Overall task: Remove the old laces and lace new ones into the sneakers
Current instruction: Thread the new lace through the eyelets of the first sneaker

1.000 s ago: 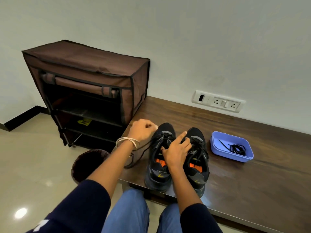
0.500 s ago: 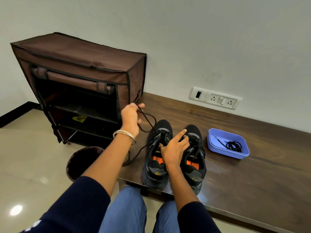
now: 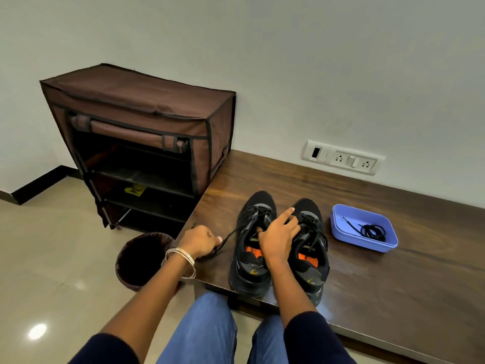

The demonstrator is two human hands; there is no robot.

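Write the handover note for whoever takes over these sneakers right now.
Left hand: grips the old black lace running taut from the left black sneaker, near the table edge.
Right hand: steadies the pair, index finger pointing out, thumb tucked in the left sneaker's opening.
Right black sneaker: laced.
Blue plastic tray: holds coiled new black laces.
Done: left lace partly out.
Left: finish both removals, lace new ones.

The right hand [image 3: 278, 236] is covering part of the left sneaker's [image 3: 252, 248] tongue. The left hand's [image 3: 200, 241] fingers are hiding the lace [image 3: 231, 235] end, possibly pinched.
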